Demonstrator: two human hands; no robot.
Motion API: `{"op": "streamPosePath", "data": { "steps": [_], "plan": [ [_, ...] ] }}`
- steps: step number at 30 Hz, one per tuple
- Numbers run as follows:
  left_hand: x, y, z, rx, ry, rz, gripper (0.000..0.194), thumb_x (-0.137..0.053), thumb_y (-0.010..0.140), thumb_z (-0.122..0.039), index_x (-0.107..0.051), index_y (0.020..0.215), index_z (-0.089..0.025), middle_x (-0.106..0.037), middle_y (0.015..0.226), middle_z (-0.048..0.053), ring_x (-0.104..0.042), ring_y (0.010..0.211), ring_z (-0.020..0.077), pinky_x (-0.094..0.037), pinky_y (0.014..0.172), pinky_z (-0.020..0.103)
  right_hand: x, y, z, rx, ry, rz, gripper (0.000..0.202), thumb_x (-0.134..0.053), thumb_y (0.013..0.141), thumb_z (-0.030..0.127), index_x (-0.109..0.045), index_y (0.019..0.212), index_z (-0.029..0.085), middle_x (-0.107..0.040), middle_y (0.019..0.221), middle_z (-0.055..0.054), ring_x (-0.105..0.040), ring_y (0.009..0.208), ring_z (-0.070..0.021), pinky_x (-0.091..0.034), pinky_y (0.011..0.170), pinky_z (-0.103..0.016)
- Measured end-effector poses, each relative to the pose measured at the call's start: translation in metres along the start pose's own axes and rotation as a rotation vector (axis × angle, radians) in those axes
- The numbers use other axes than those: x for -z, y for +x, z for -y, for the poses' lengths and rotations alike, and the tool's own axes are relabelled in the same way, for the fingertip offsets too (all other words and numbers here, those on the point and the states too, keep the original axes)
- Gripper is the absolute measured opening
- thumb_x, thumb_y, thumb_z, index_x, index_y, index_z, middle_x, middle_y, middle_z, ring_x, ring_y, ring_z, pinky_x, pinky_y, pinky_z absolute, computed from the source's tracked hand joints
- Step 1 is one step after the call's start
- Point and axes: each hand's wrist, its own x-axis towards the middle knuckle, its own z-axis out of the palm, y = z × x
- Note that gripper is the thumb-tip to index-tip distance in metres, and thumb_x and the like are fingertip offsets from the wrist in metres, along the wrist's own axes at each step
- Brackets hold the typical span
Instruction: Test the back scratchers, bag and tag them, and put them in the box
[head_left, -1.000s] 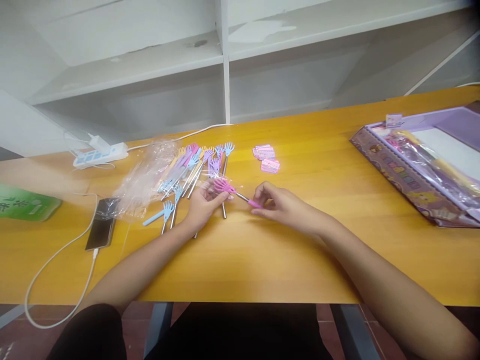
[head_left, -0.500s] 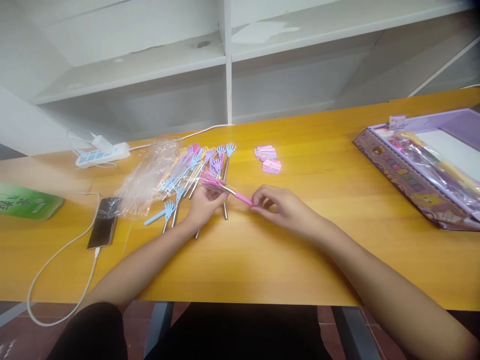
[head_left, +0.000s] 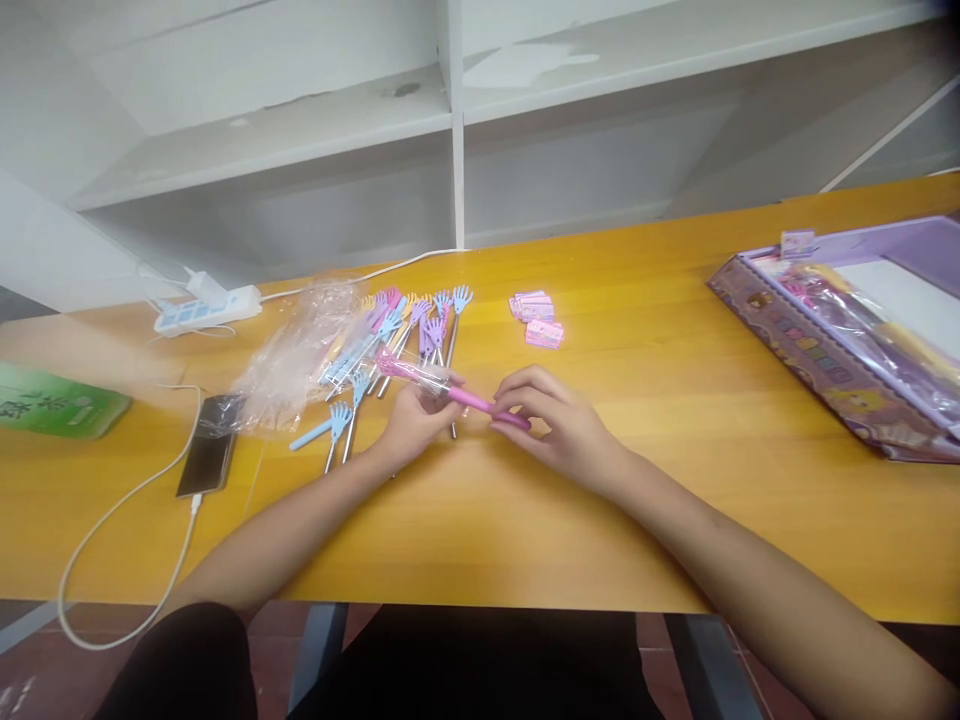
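A pink back scratcher (head_left: 469,399) with a hand-shaped head lies between my two hands, its head and metal rod inside a clear plastic sleeve (head_left: 411,371). My left hand (head_left: 420,417) pinches the sleeved part near the middle. With thumb and fingers, my right hand (head_left: 551,418) grips the pink handle near its end. Behind and left of my left hand lies a pile of back scratchers (head_left: 390,322) in blue, purple, yellow and pink. A blue one (head_left: 340,418) lies closest to my left forearm.
Clear plastic sleeves (head_left: 289,360) lie heaped left of the pile. Small pink cards (head_left: 543,333) lie beyond my right hand. A purple display box (head_left: 814,350) holds wrapped scratchers at right. A phone (head_left: 208,445) on a cable, a power strip (head_left: 206,308) and a green package (head_left: 64,402) are at left.
The pink back scratcher has slid left, deeper into the clear sleeve, its head now farther past my left hand. My right hand has moved slightly left with the handle.
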Motion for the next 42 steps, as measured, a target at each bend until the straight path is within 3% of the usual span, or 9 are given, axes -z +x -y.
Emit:
{"op": "streamPosePath", "data": {
  "steps": [3,7,10,15,20,28,32,36,42],
  "plan": [
    [0.006,0.005,0.007,-0.038,-0.023,-0.113,0.034,-0.083,0.077,-0.034,-0.065,0.102,-0.02,-0.069,0.098,0.003,-0.066,0.092,0.0169,-0.054,0.085,0.03,0.006,0.003,0.006,0.03,0.038,0.036,0.024,-0.063,0.101,0.025,-0.07,0.124,0.03,-0.063,0.117,-0.011,-0.067,0.106,-0.0243,-0.064,0.085,-0.041],
    [0.012,0.009,0.013,-0.046,-0.067,-0.151,0.033,-0.082,0.077,-0.033,-0.063,0.102,-0.022,-0.067,0.096,0.001,-0.064,0.088,0.0155,-0.053,0.084,0.03,0.012,0.007,0.008,0.058,0.118,0.091,0.031,-0.06,0.103,0.023,-0.07,0.131,0.032,-0.067,0.121,-0.011,-0.069,0.11,-0.0238,-0.063,0.093,-0.043],
    [0.01,0.005,0.01,-0.036,-0.041,-0.072,0.031,-0.082,0.078,-0.029,-0.063,0.102,-0.021,-0.064,0.088,-0.001,-0.062,0.081,0.0139,-0.053,0.078,0.028,0.012,0.005,0.006,0.083,0.128,0.076,0.023,-0.065,0.102,0.025,-0.074,0.122,0.031,-0.072,0.116,-0.009,-0.071,0.105,-0.023,-0.063,0.089,-0.041],
    [-0.008,-0.013,-0.001,-0.03,0.067,0.151,0.022,-0.081,0.082,-0.029,-0.067,0.097,-0.019,-0.066,0.093,0.004,-0.063,0.079,0.0151,-0.053,0.072,0.028,0.008,-0.001,0.006,0.117,0.062,-0.025,0.004,-0.074,0.097,0.03,-0.077,0.096,0.027,-0.074,0.088,-0.006,-0.071,0.078,-0.0196,-0.059,0.067,-0.033],
    [-0.02,-0.027,-0.003,0.03,0.056,0.395,0.015,-0.077,0.086,-0.026,-0.07,0.096,-0.018,-0.068,0.095,0.006,-0.066,0.086,0.0181,-0.054,0.078,0.031,0.005,-0.004,0.014,0.243,-0.105,-0.059,0.008,-0.07,0.1,0.024,-0.077,0.097,0.026,-0.076,0.087,-0.005,-0.071,0.077,-0.0174,-0.053,0.067,-0.032],
    [-0.021,-0.027,0.001,0.113,0.024,0.401,0.019,-0.076,0.084,-0.025,-0.065,0.096,-0.015,-0.066,0.098,0.005,-0.064,0.089,0.0162,-0.051,0.079,0.028,0.004,-0.002,0.008,0.371,-0.224,-0.049,0.013,-0.066,0.102,0.016,-0.073,0.111,0.021,-0.078,0.1,-0.006,-0.071,0.082,-0.0139,-0.047,0.07,-0.03],
    [-0.021,-0.03,0.0,0.171,0.097,0.48,0.015,-0.074,0.083,-0.022,-0.064,0.091,-0.015,-0.061,0.085,0.001,-0.059,0.076,0.0127,-0.047,0.069,0.025,0.002,-0.001,0.007,0.307,-0.139,-0.013,0.008,-0.069,0.1,0.016,-0.071,0.105,0.021,-0.076,0.096,-0.004,-0.071,0.084,-0.0137,-0.048,0.071,-0.029],
    [-0.02,-0.031,0.001,0.177,0.151,0.516,0.017,-0.074,0.081,-0.022,-0.063,0.092,-0.016,-0.059,0.082,-0.001,-0.056,0.074,0.0123,-0.046,0.069,0.025,0.001,0.0,0.01,0.166,-0.013,0.033,0.007,-0.069,0.098,0.018,-0.068,0.104,0.022,-0.068,0.096,-0.005,-0.063,0.076,-0.013,-0.05,0.066,-0.027],
    [-0.015,-0.027,-0.003,0.177,-0.009,0.553,0.027,-0.077,0.087,-0.034,-0.061,0.099,-0.016,-0.063,0.09,0.003,-0.06,0.081,0.0145,-0.049,0.076,0.027,0.01,-0.001,0.005,0.122,0.101,0.199,0.037,-0.061,0.092,0.007,-0.067,0.123,0.025,-0.055,0.123,-0.01,-0.063,0.095,-0.0182,-0.059,0.082,-0.036]
  ]
}}
